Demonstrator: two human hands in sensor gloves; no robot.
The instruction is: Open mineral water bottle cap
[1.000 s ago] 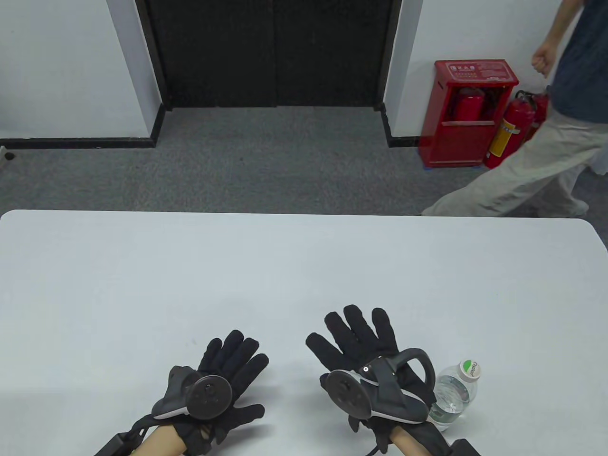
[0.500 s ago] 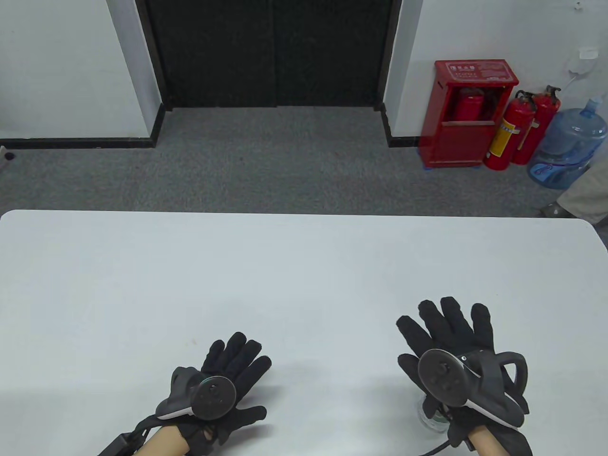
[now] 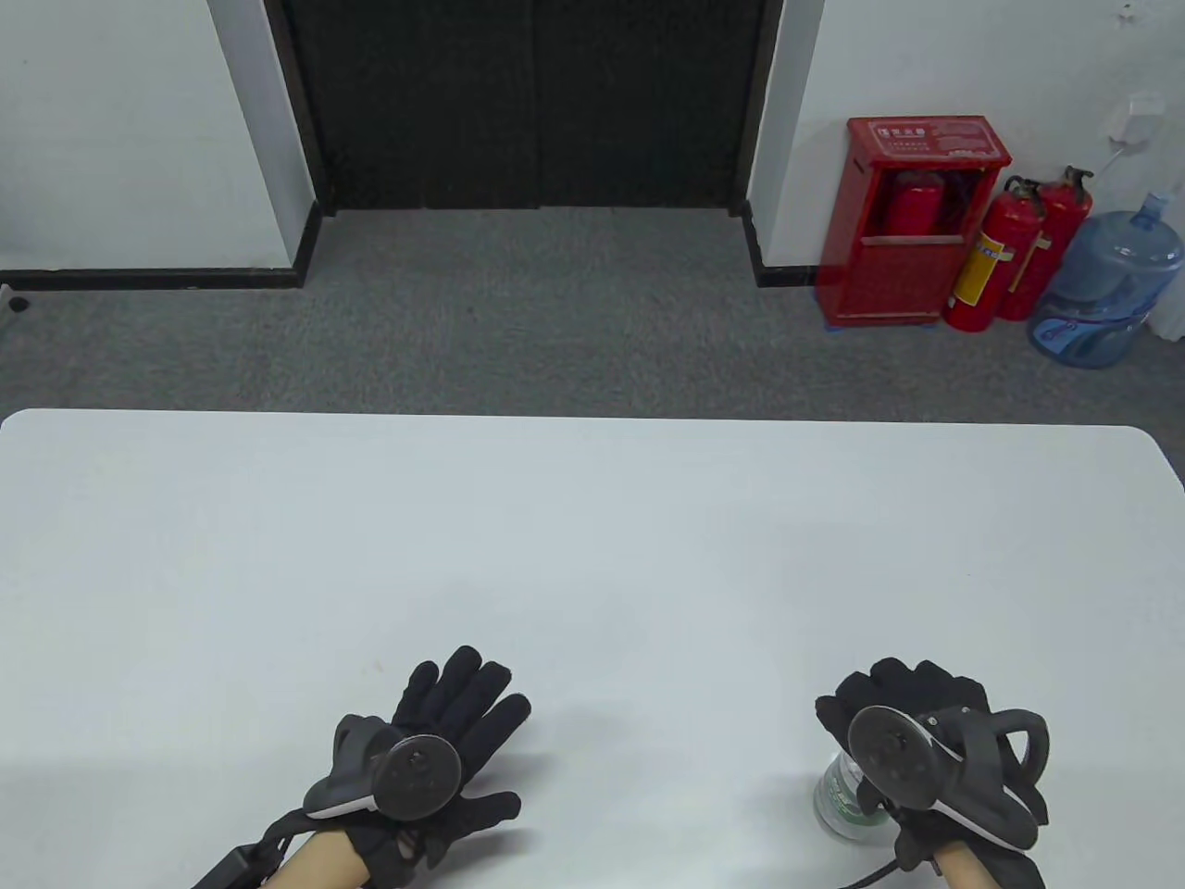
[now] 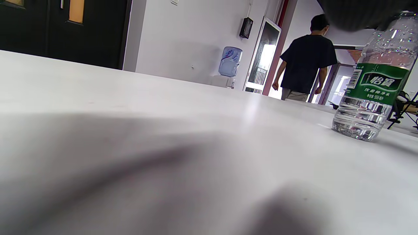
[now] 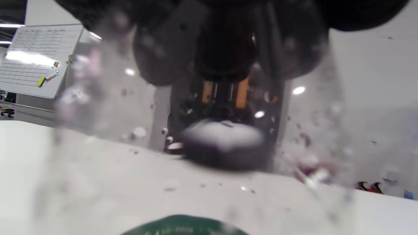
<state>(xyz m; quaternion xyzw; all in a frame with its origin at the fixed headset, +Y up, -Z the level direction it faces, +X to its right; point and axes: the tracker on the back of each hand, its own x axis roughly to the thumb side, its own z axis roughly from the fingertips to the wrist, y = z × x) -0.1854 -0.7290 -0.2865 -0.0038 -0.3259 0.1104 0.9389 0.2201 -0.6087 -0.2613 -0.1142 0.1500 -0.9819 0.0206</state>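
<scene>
A clear mineral water bottle (image 3: 838, 798) with a green label stands upright on the white table (image 3: 555, 556) near its front right. It also shows in the left wrist view (image 4: 372, 88) and, close and blurred, in the right wrist view (image 5: 202, 182). My right hand (image 3: 912, 690) is over the bottle's top, fingers (image 5: 225, 42) curled down around its upper part. The cap is hidden under the glove. My left hand (image 3: 463, 704) lies flat on the table, fingers spread and holding nothing, well left of the bottle.
Beyond the table's far edge lie grey carpet, a red extinguisher cabinet (image 3: 916, 218), two extinguishers (image 3: 1004, 255) and a blue water jug (image 3: 1106, 287). A person (image 4: 305, 62) walks away in the left wrist view.
My right hand moved right over the bottle, then curled its fingers down onto the bottle's top. The passer-by left the table view. My left hand stayed still.
</scene>
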